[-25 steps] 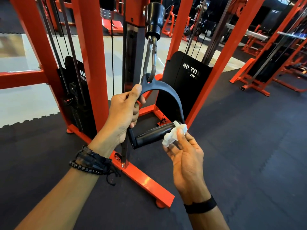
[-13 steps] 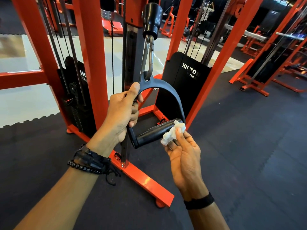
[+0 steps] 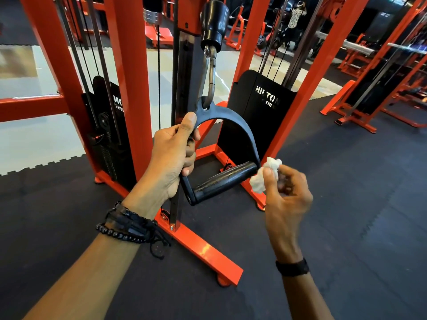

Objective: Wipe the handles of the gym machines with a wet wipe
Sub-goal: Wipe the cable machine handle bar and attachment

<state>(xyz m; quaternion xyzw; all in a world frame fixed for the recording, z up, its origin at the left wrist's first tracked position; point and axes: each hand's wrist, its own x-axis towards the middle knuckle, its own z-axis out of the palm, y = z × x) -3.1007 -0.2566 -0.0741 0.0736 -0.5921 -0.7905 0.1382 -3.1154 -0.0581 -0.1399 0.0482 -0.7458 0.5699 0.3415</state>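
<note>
Sliding off the grip's right end, the right hand (image 3: 286, 188) pinches the wet wipe (image 3: 265, 176) clear; left hand (image 3: 172, 155) fingers stay clamped on the stirrup handle (image 3: 233, 118); that pass looks finished.

Black weight-stack cover (image 3: 258, 116) — reads "HILTON", smaller line unreadable.
</note>
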